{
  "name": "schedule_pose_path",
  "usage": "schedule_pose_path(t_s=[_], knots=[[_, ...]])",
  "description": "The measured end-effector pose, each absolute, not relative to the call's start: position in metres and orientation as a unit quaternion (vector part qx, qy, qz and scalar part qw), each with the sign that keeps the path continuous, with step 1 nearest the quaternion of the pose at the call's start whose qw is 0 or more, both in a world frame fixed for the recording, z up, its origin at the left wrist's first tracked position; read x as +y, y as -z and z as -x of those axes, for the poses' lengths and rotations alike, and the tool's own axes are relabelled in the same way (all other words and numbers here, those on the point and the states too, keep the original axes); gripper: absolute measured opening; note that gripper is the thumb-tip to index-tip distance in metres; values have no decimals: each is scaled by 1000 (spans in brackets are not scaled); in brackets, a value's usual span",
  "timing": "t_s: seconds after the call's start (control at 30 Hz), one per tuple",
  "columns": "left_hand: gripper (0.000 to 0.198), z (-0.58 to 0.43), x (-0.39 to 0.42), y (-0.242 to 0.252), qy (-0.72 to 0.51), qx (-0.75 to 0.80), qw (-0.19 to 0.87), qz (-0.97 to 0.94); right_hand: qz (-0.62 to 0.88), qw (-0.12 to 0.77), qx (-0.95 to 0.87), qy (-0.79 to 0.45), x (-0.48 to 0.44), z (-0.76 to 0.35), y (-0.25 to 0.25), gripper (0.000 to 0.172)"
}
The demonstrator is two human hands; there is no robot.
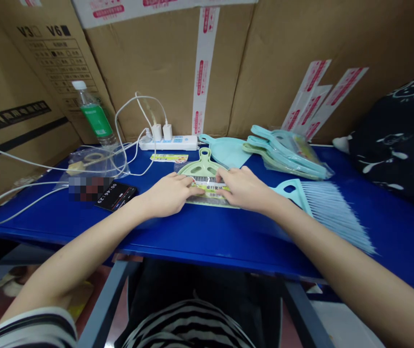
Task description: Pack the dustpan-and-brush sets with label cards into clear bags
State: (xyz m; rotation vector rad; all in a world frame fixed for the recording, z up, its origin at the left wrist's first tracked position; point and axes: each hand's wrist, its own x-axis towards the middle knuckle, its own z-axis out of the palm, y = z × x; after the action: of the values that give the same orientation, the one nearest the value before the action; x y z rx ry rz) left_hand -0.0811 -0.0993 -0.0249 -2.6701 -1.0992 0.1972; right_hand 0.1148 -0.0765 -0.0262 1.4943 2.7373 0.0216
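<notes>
Left hand [168, 195] and right hand [243, 189] lie nearly flat, fingers slightly curved; grip cannot be confirmed. Beneath them on the desk [192, 231], a labelled pale green plastic dustpan [201, 170]: likely light, stiff, slick; take by its looped handle. Pale blue brush [332, 212] just beyond right hand.

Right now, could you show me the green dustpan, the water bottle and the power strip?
Green dustpan [197, 163], head view, point on its handle.
Plastic water bottle [96, 121], head view, point on its green label.
White power strip [188, 143], head view, point on its top face.
</notes>
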Motion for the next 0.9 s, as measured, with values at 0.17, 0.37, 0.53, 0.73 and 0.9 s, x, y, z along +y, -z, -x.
schedule_pose_path(t_s=[0.17,0.37,0.53,0.73,0.9], knots=[[53,88,-95,22,-44,-391,104,913,-514,63,855,8,-74,-126,16,18],[48,97,-91,16,-42,-437,103,893,-531,115,838,44,-75,-128,11,14],[49,102,-92,12,-54,-477,93,873,-534,110,837,53,-76,-128,11,19],[47,105,-93,7,-65,-508,92,854,-528,106,841,44,-77,-127,11,19],[47,105,-95,2,-65,-522,73,847,-536,101,836,58,-76,-128,10,18]])
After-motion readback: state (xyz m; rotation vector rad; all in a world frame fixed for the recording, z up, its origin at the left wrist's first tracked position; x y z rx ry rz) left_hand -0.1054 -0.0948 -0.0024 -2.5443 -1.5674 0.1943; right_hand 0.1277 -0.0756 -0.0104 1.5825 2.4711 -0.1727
